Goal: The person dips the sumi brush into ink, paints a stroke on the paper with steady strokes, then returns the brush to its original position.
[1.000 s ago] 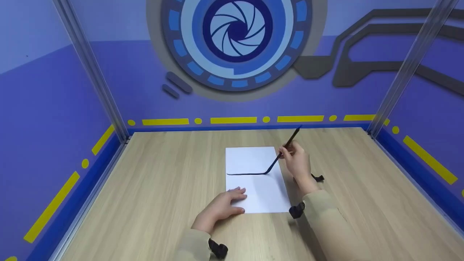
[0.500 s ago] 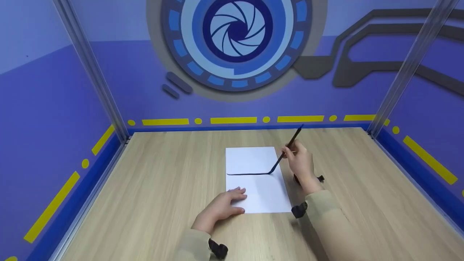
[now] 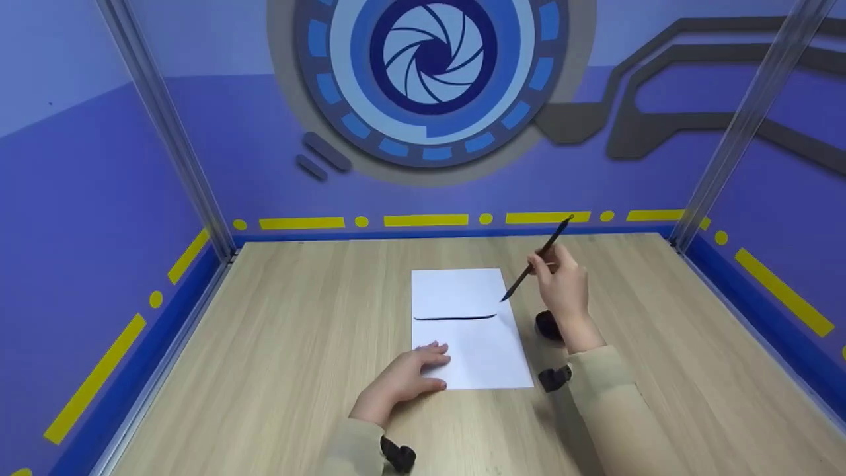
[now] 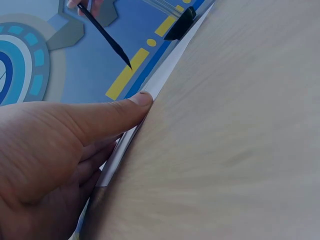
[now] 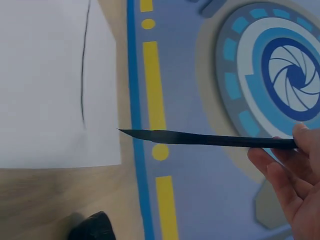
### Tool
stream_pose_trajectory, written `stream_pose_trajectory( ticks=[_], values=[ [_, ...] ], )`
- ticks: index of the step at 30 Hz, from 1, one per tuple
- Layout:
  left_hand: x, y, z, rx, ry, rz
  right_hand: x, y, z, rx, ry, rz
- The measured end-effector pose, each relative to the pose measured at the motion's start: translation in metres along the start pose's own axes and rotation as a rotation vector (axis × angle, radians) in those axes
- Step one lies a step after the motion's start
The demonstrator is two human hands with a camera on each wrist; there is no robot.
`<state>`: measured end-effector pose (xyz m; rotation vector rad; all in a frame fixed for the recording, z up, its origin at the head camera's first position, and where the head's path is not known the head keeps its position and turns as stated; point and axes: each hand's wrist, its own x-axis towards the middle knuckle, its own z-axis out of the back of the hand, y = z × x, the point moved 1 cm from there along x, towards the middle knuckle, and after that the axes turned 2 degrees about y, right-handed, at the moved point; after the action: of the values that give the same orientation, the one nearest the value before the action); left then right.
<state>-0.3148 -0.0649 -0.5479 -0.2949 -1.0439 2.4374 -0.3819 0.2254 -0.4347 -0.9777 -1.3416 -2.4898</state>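
Observation:
My right hand (image 3: 564, 284) pinches a dark writing brush (image 3: 535, 259) partway up its handle, slanted with the tip down and to the left. In the right wrist view the pointed tip of the brush (image 5: 165, 136) is lifted off the white sheet of paper (image 5: 45, 100). A black stroke (image 3: 456, 318) runs across the middle of the paper (image 3: 462, 291), nearly from edge to edge. My left hand (image 3: 410, 373) rests with loosely spread fingers on the sheet's lower left part. The left wrist view shows its thumb (image 4: 120, 112) lying along the paper's near edge.
A small black dish (image 3: 548, 325) stands on the wooden table (image 3: 297, 330) right of the paper, partly hidden by my right wrist. Blue printed walls (image 3: 423, 192) with metal corner posts enclose the table at the back and sides.
The brush moved right along the paper, lengthening the black stroke, then rose off the sheet. My right hand shifted right and up, uncovering more of the dish. The left hand stayed still.

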Motion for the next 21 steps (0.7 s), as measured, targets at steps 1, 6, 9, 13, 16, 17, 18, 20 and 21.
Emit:
stream_pose_trajectory(
  ticks=[1,6,9,13,16,17,18,20,21],
  values=[
    [0.000,0.000,0.000,0.002,0.000,-0.001,0.000,0.001,0.001,0.017,-0.014,0.010],
    [0.001,0.001,-0.001,0.010,-0.001,0.000,0.001,0.003,0.006,0.104,-0.046,0.020],
    [0.001,0.000,-0.001,0.006,-0.002,0.004,0.001,0.004,0.010,0.179,-0.047,-0.005],
    [0.001,0.000,-0.001,0.004,-0.003,0.006,-0.001,0.003,0.015,0.283,-0.063,-0.046],
    [0.001,0.000,0.000,0.006,-0.004,0.002,-0.002,0.001,0.020,0.333,-0.091,-0.052],
    [0.000,0.000,0.000,0.007,-0.003,0.000,-0.002,0.001,0.022,0.342,-0.099,-0.053],
    [0.000,0.000,0.000,0.008,-0.003,-0.001,-0.003,0.000,0.023,0.353,-0.106,-0.051],
    [0.000,0.000,0.000,0.006,-0.001,-0.003,-0.004,-0.001,0.027,0.366,-0.120,-0.045],
    [0.000,0.000,0.000,0.005,-0.001,-0.004,-0.004,-0.002,0.028,0.375,-0.127,-0.043]
  ],
)
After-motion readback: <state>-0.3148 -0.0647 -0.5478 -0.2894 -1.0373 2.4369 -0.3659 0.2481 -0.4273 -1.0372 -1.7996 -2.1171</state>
